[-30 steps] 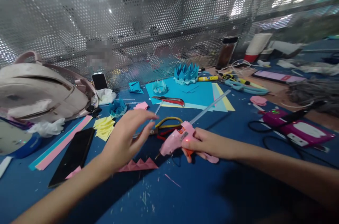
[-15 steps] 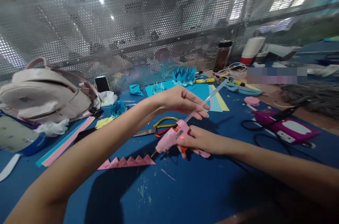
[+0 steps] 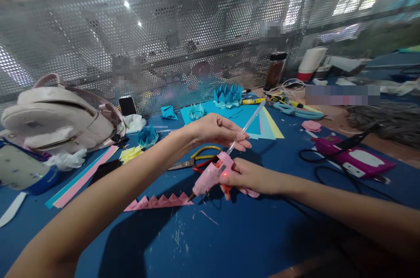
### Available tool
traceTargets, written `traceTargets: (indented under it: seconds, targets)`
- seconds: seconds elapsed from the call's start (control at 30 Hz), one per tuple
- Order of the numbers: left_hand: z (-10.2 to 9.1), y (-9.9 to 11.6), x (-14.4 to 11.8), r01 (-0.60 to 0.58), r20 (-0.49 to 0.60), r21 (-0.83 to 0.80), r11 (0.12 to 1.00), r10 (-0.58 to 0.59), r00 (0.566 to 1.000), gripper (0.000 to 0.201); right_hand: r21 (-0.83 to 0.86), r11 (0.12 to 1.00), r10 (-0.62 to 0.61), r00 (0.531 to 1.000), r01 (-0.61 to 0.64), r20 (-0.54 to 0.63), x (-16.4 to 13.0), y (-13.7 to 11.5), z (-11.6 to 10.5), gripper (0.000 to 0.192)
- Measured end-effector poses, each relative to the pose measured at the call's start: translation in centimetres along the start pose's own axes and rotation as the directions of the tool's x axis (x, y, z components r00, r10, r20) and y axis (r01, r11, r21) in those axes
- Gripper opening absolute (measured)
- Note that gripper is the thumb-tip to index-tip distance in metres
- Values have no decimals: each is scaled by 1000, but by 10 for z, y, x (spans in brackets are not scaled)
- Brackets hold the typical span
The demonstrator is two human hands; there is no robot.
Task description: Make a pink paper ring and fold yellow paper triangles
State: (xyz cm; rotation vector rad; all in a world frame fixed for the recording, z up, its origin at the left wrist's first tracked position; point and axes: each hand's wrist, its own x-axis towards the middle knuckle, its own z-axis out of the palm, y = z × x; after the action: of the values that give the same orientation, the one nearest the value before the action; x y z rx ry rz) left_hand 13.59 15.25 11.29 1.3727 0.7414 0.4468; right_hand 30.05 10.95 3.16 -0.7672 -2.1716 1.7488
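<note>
My right hand (image 3: 244, 176) grips a pink hot glue gun (image 3: 210, 177) by its handle, a small light glowing near the thumb. A long clear glue stick (image 3: 252, 119) slants up out of the gun's back end. Around that stick my left hand (image 3: 226, 132) is closed, the stick between thumb and fingers. The gun's nozzle points down left, close to the right end of a pink folded-paper strip (image 3: 157, 201) with a row of pointed peaks; whether they touch I cannot tell. Behind the gun lie scissors (image 3: 193, 163) with yellow and red handles, partly hidden.
Blue folded-paper flowers (image 3: 229, 95) and coloured sheets (image 3: 267, 124) lie toward the back. At left are paper strips (image 3: 87, 175), a phone (image 3: 127, 105) and a beige backpack (image 3: 65, 111). A purple box (image 3: 357, 155) with a black cable, a pink rosette (image 3: 311, 126) and pliers (image 3: 295, 109) are at right.
My left hand has moved slightly down and left with the glue stick, which now sits lower toward the gun. The gun has tipped a little, its nozzle slightly lower.
</note>
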Motion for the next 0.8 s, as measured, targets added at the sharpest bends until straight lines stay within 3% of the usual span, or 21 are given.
traceTargets:
  seconds: [0.33, 0.5, 0.63, 0.8]
  targets:
    - [2, 1, -5, -3, 25, -13, 1000, 3, 1000, 12, 15, 1000, -15, 1000, 14, 26, 1, 1, -1, 53]
    - [-2, -3, -2, -21, -36, -31, 999, 20, 999, 4, 18, 1000, -6, 999, 5, 33, -1, -5, 0, 53]
    - [-4, -7, 0, -35, -78, -31, 999, 32, 996, 10, 6, 1000, 11, 1000, -11, 12, -1, -6, 1, 47]
    - [-3, -11, 1, -34, -101, 1, 999, 34, 994, 21, 9, 998, -67, 997, 67, 30, -1, -2, 1, 49]
